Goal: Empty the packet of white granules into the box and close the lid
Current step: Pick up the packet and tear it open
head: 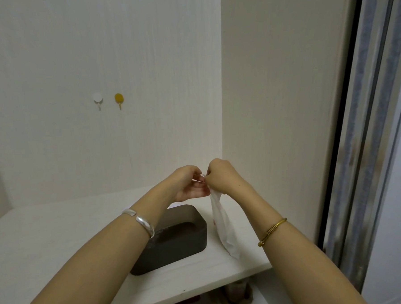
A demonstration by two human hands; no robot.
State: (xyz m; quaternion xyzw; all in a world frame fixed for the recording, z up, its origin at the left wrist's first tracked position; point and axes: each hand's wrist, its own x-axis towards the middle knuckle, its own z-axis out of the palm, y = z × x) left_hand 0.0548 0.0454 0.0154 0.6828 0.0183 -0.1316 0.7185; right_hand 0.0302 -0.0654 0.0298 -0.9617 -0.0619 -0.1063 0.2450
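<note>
A white packet [223,225] with small red marks hangs in the air, just right of the box. My left hand [188,184] and my right hand [220,175] both pinch its top edge, fingertips close together. The dark brown box [176,239] with rounded corners rests on the white shelf [48,241] under my left forearm. Its top faces up and looks dark; I cannot tell whether a lid is on it. The granules are hidden inside the packet.
Two round wall hooks, one white [97,99] and one yellow [119,99], are stuck on the back panel. A side panel rises right of the shelf, with a window frame [357,143] beyond it. Some objects lie under the shelf [237,296].
</note>
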